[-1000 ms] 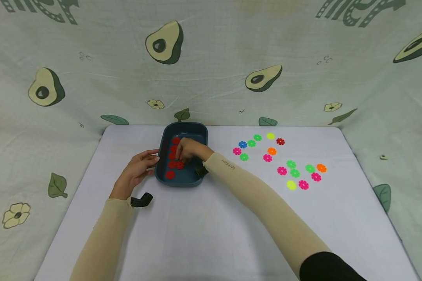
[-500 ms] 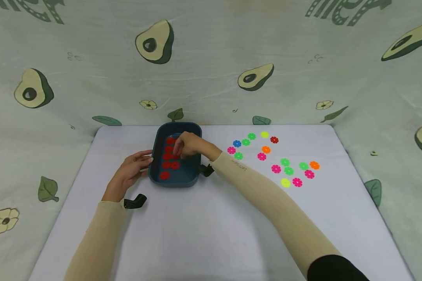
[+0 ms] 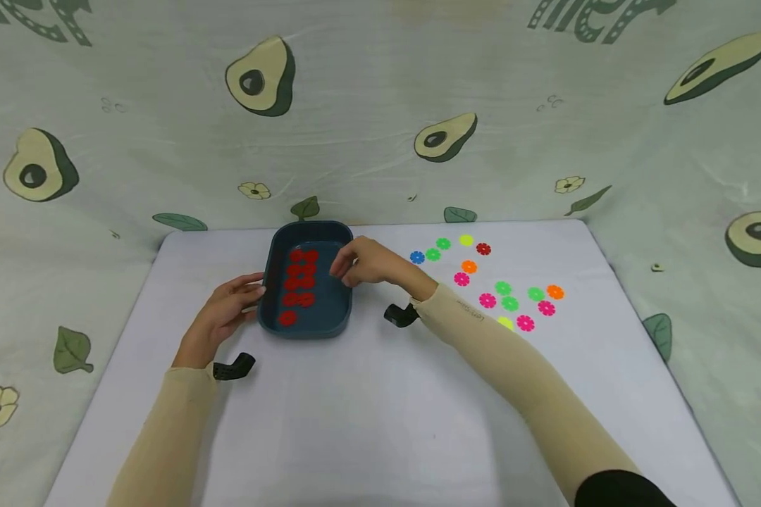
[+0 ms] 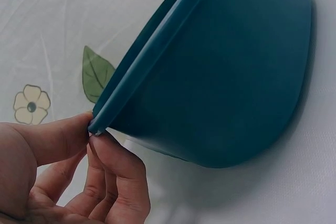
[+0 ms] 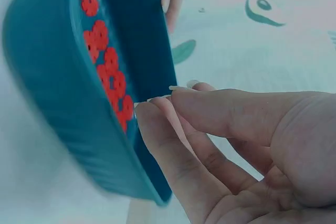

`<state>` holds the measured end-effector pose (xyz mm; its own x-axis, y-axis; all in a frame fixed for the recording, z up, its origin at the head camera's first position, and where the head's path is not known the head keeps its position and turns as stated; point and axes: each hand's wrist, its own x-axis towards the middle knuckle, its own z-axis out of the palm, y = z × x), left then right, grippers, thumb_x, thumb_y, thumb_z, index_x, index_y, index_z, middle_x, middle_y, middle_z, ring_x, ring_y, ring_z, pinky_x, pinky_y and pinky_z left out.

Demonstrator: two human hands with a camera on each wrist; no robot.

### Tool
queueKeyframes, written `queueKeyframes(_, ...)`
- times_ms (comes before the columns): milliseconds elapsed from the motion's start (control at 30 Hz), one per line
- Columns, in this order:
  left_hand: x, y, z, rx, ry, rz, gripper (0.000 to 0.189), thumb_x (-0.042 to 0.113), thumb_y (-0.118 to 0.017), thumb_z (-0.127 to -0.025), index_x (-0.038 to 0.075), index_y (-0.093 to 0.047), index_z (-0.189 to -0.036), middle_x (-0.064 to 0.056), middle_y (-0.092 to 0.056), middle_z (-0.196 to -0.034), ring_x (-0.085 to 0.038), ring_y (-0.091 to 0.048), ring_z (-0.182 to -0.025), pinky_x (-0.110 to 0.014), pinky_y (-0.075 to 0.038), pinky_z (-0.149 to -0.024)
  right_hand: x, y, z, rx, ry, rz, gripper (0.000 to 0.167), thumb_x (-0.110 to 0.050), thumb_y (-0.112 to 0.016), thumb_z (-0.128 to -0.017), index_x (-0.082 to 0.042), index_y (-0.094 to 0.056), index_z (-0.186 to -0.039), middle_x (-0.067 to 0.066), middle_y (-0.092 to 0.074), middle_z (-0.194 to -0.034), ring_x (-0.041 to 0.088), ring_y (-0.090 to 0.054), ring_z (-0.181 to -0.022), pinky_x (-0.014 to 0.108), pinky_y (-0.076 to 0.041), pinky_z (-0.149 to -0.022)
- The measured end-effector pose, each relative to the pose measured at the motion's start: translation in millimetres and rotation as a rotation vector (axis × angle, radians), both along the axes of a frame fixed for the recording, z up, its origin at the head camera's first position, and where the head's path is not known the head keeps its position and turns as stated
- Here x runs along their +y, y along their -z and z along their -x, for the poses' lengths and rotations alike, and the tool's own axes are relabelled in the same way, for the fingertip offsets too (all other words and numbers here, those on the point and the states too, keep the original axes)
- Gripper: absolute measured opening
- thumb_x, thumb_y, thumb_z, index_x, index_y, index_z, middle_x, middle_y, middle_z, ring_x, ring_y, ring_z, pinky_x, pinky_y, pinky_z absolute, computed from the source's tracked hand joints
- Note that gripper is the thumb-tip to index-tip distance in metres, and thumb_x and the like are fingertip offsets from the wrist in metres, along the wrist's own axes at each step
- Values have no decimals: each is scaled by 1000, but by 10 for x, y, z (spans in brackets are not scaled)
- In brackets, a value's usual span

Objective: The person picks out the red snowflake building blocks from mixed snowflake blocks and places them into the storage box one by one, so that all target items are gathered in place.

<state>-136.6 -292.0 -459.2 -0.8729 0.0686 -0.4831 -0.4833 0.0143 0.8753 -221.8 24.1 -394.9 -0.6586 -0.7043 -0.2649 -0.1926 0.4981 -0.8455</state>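
Observation:
A dark blue tray (image 3: 317, 310) stands on the table, with several red flower-shaped discs (image 3: 294, 284) laid in columns on the left of its floor. In the left wrist view my left hand (image 4: 79, 166) pinches the tray's rim (image 4: 105, 116) between thumb and fingertips. From the head, that left hand (image 3: 225, 313) is at the tray's left side. My right hand (image 3: 377, 262) hovers by the tray's right rim, fingers loosely bent. The right wrist view shows its thumb and forefinger (image 5: 163, 150) close together, and I see nothing held there.
Several flower-shaped discs in other colours lie right of the tray, among them a blue disc (image 3: 417, 258), an orange disc (image 3: 554, 292) and a dark red disc (image 3: 483, 249). My right forearm hides part of that group. A printed cloth (image 3: 355, 141) hangs behind the table (image 3: 355, 422).
My right hand has lifted off the red discs and moved right to the tray's edge, uncovering discs it had hidden. The left hand stays at the tray. The head view has swung right.

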Motion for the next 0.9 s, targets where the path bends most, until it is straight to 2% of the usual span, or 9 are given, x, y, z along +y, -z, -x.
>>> queueKeyframes(133,-12,-4,-7,-5,6,0,57,15,-63,-108,8,-40,-161,12,-62,-113,-4,-63,-97,-23,-54,-84,182,-22,-21,-60,57,51,29,14,-70,-92,7,-73,-121,21,-72,-120,37,-73,-105,33,-61,-86)
queueKeyframes(300,-9,-6,-11,-9,-1,-4,57,14,-63,-108,8,-41,-160,12,-63,-112,-4,-63,-96,-23,-54,-82,394,-55,-46,-102,138,75,30,14,-70,-92,7,-73,-121,23,-71,-123,38,-72,-110,35,-61,-88)
queueKeyframes(467,1,-5,-4,-7,1,5,56,13,-62,-109,9,-41,-160,13,-64,-111,-4,-63,-95,-23,-53,-81,622,-72,-76,-99,198,65,30,14,-70,-92,5,-74,-121,20,-72,-122,39,-71,-112,36,-61,-89)
queueKeyframes(633,2,0,-1,-8,1,6,55,12,-60,-109,9,-41,-160,14,-64,-109,-4,-61,-94,-23,-52,-80,862,-14,-73,-101,251,57,32,14,-70,-93,8,-71,-124,25,-69,-125,40,-70,-112,36,-61,-90)
queueKeyframes(800,-5,4,-2,-6,8,24,54,13,-59,-110,9,-41,-161,14,-63,-108,-5,-59,-94,-24,-51,-80,1105,68,-71,-82,321,27,32,11,-69,-94,8,-70,-126,26,-68,-130,31,-70,-106,32,-58,-88)
queueKeyframes(900,-10,4,-4,-9,4,28,54,13,-59,-110,10,-42,-160,14,-63,-107,-6,-60,-93,-24,-51,-80,1262,133,-67,-83,376,27,31,8,-68,-97,8,-68,-128,26,-66,-132,34,-71,-111,33,-59,-91)
